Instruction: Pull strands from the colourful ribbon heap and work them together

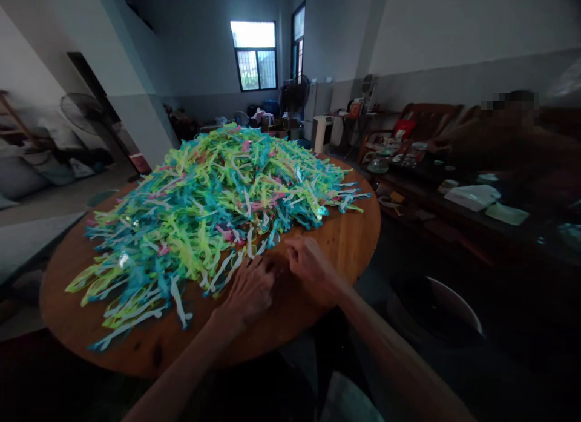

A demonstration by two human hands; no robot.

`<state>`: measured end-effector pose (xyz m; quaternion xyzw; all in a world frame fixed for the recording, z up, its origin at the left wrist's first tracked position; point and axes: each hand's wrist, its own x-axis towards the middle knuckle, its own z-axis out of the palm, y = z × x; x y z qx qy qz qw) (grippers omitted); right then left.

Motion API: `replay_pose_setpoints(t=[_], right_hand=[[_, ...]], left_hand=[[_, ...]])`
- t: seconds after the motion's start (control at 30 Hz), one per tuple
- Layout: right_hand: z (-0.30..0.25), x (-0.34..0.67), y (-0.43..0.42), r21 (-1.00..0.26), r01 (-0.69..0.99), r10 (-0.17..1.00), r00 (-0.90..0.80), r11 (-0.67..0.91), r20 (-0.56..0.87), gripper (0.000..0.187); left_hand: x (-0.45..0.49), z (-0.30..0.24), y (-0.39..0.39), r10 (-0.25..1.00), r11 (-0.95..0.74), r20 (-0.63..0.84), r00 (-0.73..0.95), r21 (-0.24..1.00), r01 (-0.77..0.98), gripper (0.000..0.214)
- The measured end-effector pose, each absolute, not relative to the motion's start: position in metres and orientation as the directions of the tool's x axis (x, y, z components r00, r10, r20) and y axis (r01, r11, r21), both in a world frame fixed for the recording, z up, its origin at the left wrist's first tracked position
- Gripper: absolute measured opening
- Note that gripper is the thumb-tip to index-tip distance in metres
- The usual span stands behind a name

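Observation:
A big heap of thin, crinkled plastic strips (227, 186) in yellow-green, blue, white and pink covers much of a round wooden table (349, 240). At the heap's near edge, my left hand (252, 286) is closed with its fingers curled, close by several loose white and blue strips (222, 270). Just to its right, my right hand (308, 258) is bent into a pinch above the bare wood. Whatever lies between the fingers of either hand is too dark and small to name.
A dark bin (436, 307) with a pale rim stands on the floor at the right. Beyond it, a low dark table (422, 192) holds jars, cups and papers, with a person (503, 137) seated behind. A standing fan (84, 113) and sacks (22, 174) are at the left.

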<state>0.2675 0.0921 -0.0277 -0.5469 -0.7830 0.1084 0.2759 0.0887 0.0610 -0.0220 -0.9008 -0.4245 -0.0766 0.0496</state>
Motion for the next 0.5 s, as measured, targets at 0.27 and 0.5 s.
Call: replay_pose_setpoints(t=[0.27, 0.5], right_hand=[[-0.034, 0.230, 0.146, -0.314, 0.894, 0.889, -0.167, 0.319, 0.427, 0.049], [-0.030, 0.217, 0.154, -0.275, 0.918, 0.871, -0.131, 0.287, 0.474, 0.043]], left_hand=[[0.066, -0.025, 0.055, 0.805, -0.549, 0.210, 0.555, -0.090, 0.831, 0.025], [0.056, -0.023, 0.057, 0.845, -0.486, 0.233, 0.481, -0.043, 0.873, 0.025]])
